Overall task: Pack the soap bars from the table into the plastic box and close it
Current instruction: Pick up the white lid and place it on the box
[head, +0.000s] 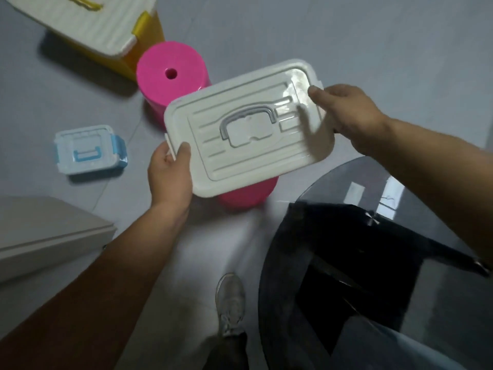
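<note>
A white plastic box (pixel 248 156) with its lid on and a grey handle (pixel 246 117) on top is held in the air between both hands, above a pink stool. My left hand (pixel 168 177) grips its near-left end, thumb on the lid by a side latch. My right hand (pixel 346 113) grips the far-right end, thumb on top of the lid. What is inside the box is hidden. No soap bars are in view.
Two pink stools (pixel 170 73) (pixel 245 193) stand on the grey floor. A small blue-latched box (pixel 89 150) lies at left, a yellow bin with white lid (pixel 90 25) at top left. A dark glass table (pixel 400 249) is at right, my shoe (pixel 230 303) below.
</note>
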